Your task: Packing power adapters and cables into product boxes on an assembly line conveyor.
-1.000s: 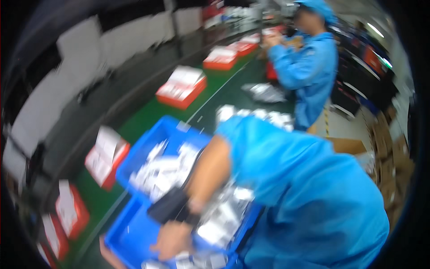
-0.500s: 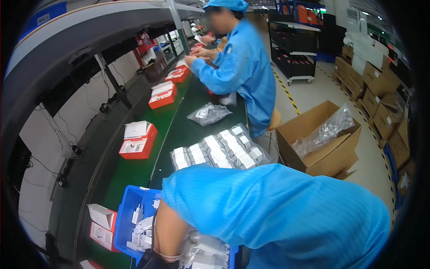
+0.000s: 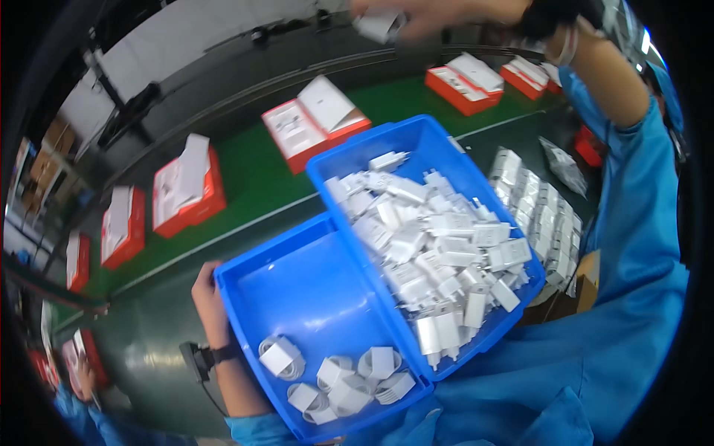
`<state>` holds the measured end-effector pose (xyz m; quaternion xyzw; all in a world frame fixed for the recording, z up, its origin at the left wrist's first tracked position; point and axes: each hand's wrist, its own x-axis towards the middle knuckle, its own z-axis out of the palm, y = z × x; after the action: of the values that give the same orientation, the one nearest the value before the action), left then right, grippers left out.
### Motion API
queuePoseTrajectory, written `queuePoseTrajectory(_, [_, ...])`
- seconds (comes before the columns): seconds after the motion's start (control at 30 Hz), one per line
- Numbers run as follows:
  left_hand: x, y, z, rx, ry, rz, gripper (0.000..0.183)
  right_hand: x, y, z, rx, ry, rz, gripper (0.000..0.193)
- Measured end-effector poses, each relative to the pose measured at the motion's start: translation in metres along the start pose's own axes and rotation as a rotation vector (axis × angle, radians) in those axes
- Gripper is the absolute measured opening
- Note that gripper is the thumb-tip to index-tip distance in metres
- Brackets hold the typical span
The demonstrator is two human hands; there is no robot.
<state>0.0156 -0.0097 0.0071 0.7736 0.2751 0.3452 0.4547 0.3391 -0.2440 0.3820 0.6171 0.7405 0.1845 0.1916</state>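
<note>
Green belt (image 3: 242,152) runs past the far side of the charger bin (image 3: 435,141); dark bench (image 3: 160,327) lies left of that bin. White bundle (image 3: 379,26), blurred, is up in the air beyond the bin's far end; prob. a banded cable, can't be sure. R hand (image 3: 446,15) seems to have it pinched at the fingertips, tho blur hides the exact hold.

L hand (image 3: 208,290) is against the outer corner of the cable bin (image 3: 297,290), which sits just left of the charger bin, edges meeting. Its fingers are partly hidden, so can't tell if they're clamped or just resting.

Progress, by my read: approx. six cable bundles (image 3: 349,394) sit at the cable bin's near end, rest of its floor bare, so cable stock looks low. Chargers (image 3: 439,249) are heaped over most of the charger bin, so plenty left there.

Red boxes (image 3: 297,137) stand in a row on the belt, beyond the bin & off to both sides, lids up on those I can make out; none looks finished & shut yet. Contents too small to tell.

Right of the bin: wrapped packs (image 3: 532,215) of white pcs, apparently unused stock, w/ a clear bag (image 3: 563,167) just past them. Well left of the bin, a co-worker's hand (image 3: 85,377) is at another red box.
</note>
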Motion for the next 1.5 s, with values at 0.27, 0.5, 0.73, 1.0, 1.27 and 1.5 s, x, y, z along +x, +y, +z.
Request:
queuePoseTrajectory(0.27, [-0.018, -0.022, -0.008, 0.031, 0.084, -0.057, 0.012, 0.148, -0.015, 0.156, 0.461, 0.023, -0.01, 0.049])
queuePoseTrajectory(0.5, [-0.011, -0.014, -0.006, 0.045, 0.081, -0.048, 0.016, 0.157, -0.02, 0.245, 0.568, -0.21, 0.139, 0.058])
queuePoseTrajectory(0.73, [-0.01, -0.016, -0.01, 0.004, 0.055, -0.093, 0.017, 0.149, -0.016, 0.263, 0.6, -0.222, 0.113, 0.051])
queuePoseTrajectory(1.0, [-0.011, -0.021, -0.012, -0.038, 0.04, -0.074, 0.016, 0.129, -0.032, 0.263, 0.685, -0.071, 0.275, 0.036])
queuePoseTrajectory(1.27, [-0.011, -0.011, -0.007, -0.023, 0.024, -0.099, 0.017, 0.092, -0.027, 0.267, 0.639, 0.206, 0.132, 0.023])
queuePoseTrajectory(1.5, [-0.013, -0.003, -0.012, -0.021, 0.026, -0.113, 0.015, -0.003, -0.078, 0.196, 0.667, 0.064, 0.053, 0.022])
